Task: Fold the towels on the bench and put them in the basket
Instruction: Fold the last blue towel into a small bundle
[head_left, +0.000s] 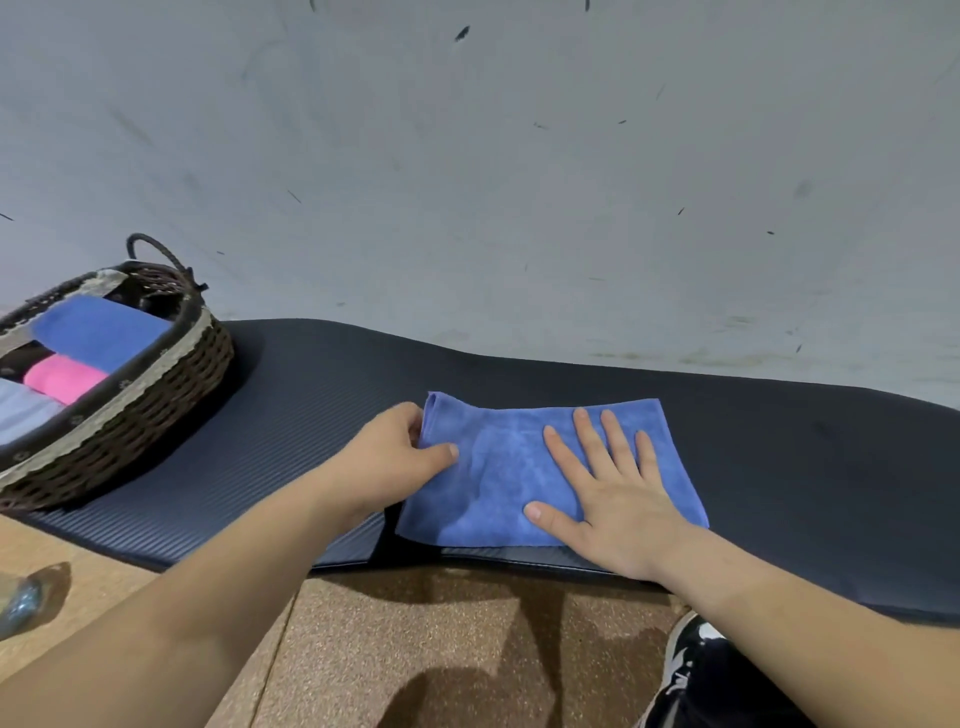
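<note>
Blue pile cloth, the blue towel (498, 467) lies flat as a rough rectangle in the lower middle of the frame, on the dark ribbed worktop (311, 405), its near edge close to the front lip; the thick left edge suggests it is folded at least once.

The right hand (618, 499) rests palm down on the towel's right half, its fingers (587, 436) straight and spread, probably to pin the layers and smooth them while the other side is worked. The left hand (395, 457) is at the left edge, thumb (441, 452) on top and the other fingers curled at the hem, pinching it; that grip looks ready to carry the edge across for another fold. So the cloth is under the right fingers and between the left ones.

At the middle left of the frame the woven basket (156, 374) stands on the same worktop, well apart from the towel; it holds 3 folded towels, 1 blue (98, 330), 1 pink (65, 376), 1 pale (21, 410). No other loose towel shows, so this may be the last.
</note>
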